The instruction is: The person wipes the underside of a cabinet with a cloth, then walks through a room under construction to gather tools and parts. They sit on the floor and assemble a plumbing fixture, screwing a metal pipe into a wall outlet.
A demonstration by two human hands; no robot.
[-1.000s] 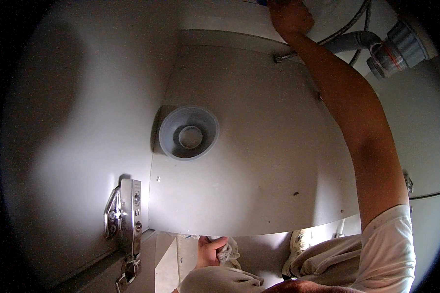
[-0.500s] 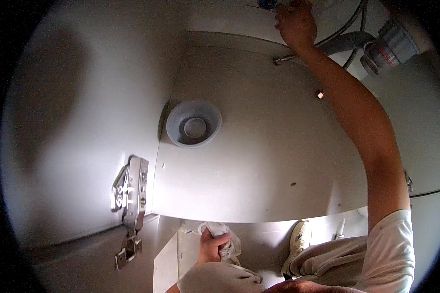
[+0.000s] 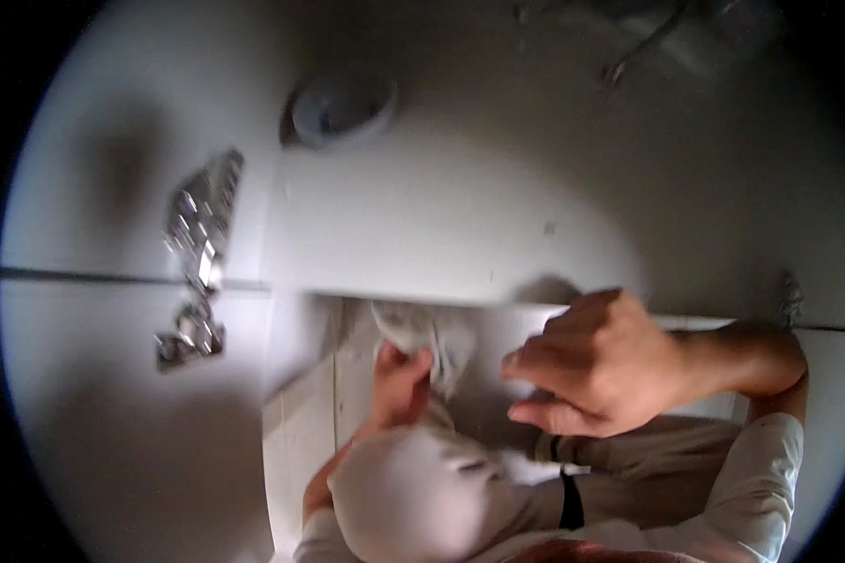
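Low at the front, below the edge of the cabinet's base board (image 3: pixel 422 216), my left hand (image 3: pixel 404 383) is closed around a crumpled white plastic bag (image 3: pixel 453 345). My right hand (image 3: pixel 596 371) hovers at the board's front edge, to the right of the bag and apart from it. Its fingers are loosely bent, with a gap between thumb and forefinger, and nothing shows in them. Motion blurs the picture, and the bag's contents cannot be made out.
A pale grey round bowl (image 3: pixel 371 105) stands at the board's far left. A metal door hinge (image 3: pixel 202 220) juts out on the left; another hinge (image 3: pixel 791 298) is at the right. A thin hose (image 3: pixel 650 45) lies at the back. My bent knee (image 3: pixel 408 488) fills the lower middle.
My right hand has come back from the pipes at the far right to the cabinet's front edge. The view has tipped downward. My left hand still holds the plastic bag.
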